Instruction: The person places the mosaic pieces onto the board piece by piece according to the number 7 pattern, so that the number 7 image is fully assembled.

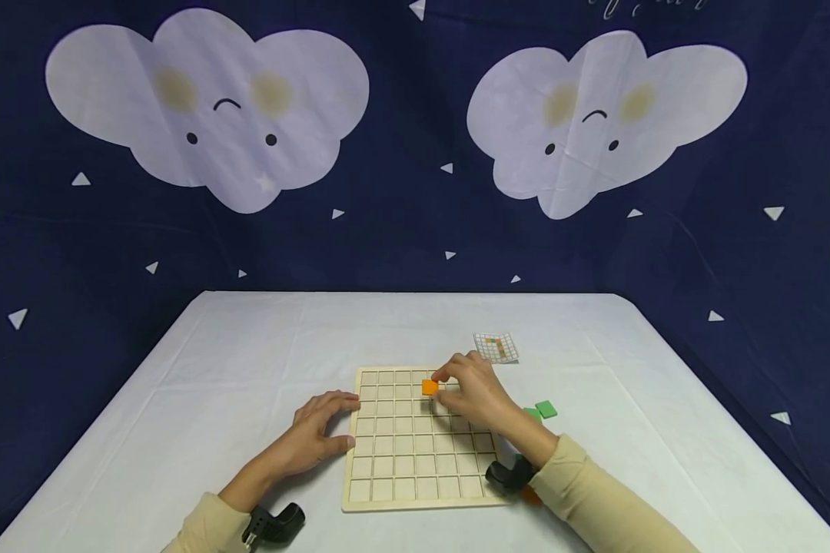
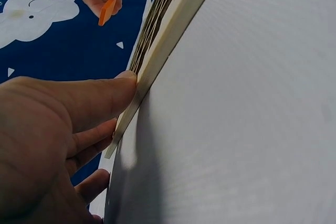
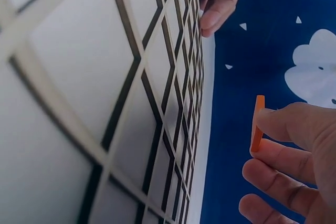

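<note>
A wooden grid board (image 1: 394, 504) with square cells lies on the table. Between thumb and forefinger, my right hand (image 1: 476, 393) pinches an orange square tile (image 1: 429, 387) above the board's far part. In the right wrist view the tile (image 3: 258, 124) is seen edge-on, apart from the board's grid (image 3: 139, 59). My left hand (image 1: 316, 432) touches the board's left edge with its thumb and fingertips, the fingers fairly straight. The left wrist view shows the left thumb (image 2: 100, 98) against the board's side (image 2: 157, 51).
Two green tiles (image 1: 546, 408) lie right of the board, one partly behind the right forearm. An orange piece (image 1: 531, 496) shows beneath the right wrist. A small card with a coloured grid pattern (image 1: 496, 348) lies beyond the board. Each wrist carries a black camera (image 1: 283, 524).
</note>
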`<state>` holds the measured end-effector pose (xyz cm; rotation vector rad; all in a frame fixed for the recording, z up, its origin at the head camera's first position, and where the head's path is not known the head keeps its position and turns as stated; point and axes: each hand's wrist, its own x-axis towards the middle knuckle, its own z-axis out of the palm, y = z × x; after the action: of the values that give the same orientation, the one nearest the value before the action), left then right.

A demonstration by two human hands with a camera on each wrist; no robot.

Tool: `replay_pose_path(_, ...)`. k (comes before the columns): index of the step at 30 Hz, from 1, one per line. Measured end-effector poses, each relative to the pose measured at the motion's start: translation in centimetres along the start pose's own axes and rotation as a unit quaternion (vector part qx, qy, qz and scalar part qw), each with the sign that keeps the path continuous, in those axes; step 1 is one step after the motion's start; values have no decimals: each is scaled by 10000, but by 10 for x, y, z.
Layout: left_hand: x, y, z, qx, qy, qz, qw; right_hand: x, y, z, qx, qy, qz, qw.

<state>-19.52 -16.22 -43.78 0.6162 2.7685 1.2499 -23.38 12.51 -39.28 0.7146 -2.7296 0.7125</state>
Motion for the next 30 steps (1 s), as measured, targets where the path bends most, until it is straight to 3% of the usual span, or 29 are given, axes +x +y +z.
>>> replay_pose_path(23, 0, -2, 1, 5, 53, -23, 10000, 20, -7, 15, 335, -391, -186, 9985)
replay_pose_path(30, 0, -2, 1, 39, 49, -18, 10000, 24, -8, 19, 394, -589, -62, 9975)
